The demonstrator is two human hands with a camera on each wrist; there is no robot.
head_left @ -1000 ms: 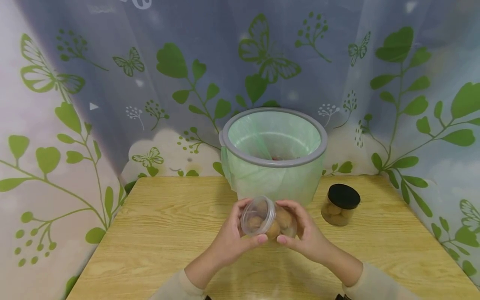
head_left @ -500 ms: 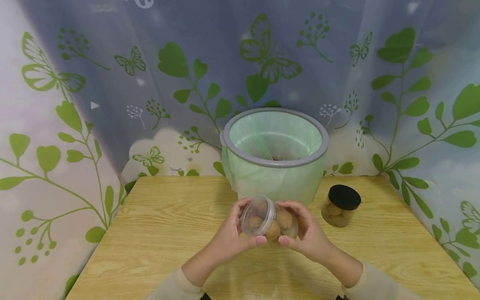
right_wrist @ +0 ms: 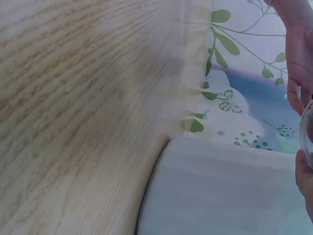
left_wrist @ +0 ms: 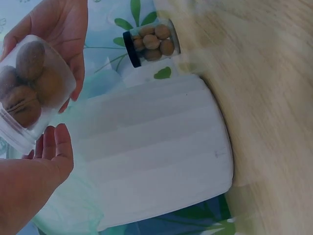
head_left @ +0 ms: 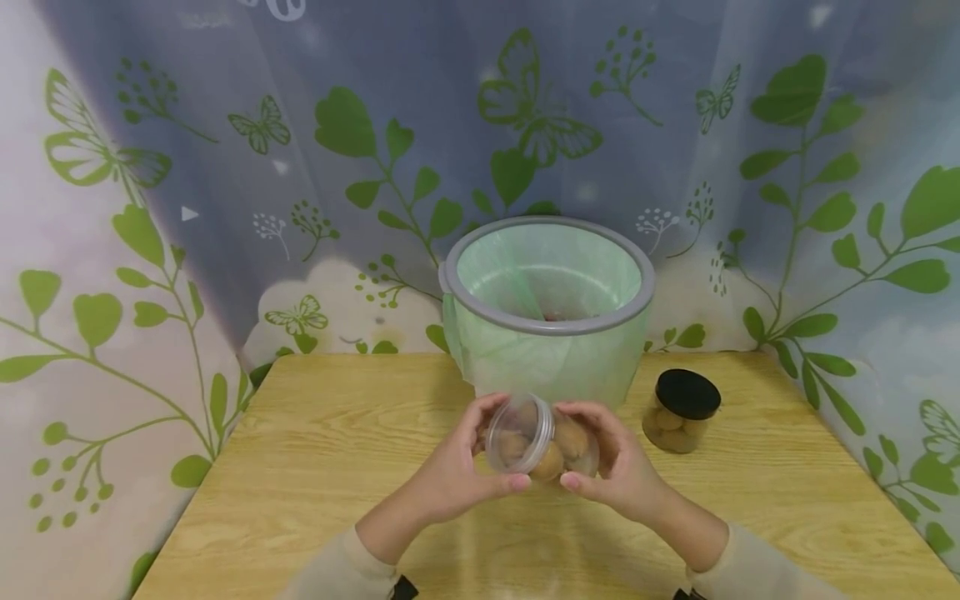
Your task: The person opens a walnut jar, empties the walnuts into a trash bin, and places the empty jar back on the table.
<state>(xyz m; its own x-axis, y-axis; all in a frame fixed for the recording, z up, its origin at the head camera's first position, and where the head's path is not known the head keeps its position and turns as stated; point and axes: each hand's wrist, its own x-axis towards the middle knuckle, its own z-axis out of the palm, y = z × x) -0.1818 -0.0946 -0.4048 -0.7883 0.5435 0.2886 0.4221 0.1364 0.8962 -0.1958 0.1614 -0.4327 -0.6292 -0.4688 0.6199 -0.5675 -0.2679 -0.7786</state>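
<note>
A clear plastic jar (head_left: 568,467) with several walnuts (left_wrist: 30,59) inside is held tilted above the table, its threaded mouth facing left. No lid shows on it. My left hand (head_left: 457,475) holds the mouth end, with the fingers behind and the thumb along the lower front. My right hand (head_left: 618,467) grips the base end, thumb in front and fingers over the far side. In the left wrist view, the right hand (left_wrist: 61,29) lies behind the jar and the left fingers curve near its neck. The right wrist view catches only the jar's edge (right_wrist: 307,132).
Behind the hands stands a grey-rimmed bin (head_left: 551,327) lined with a thin green bag, with something reddish at its bottom. A second jar (head_left: 678,421) of walnuts with a black lid stands right of it on the wooden table (head_left: 337,450). A leaf-patterned curtain (head_left: 420,50) hangs behind.
The jar and both hands have shifted very slightly right, and the left forearm has moved a little outward. The grip stays the same; the bin and lidded jar have not moved.
</note>
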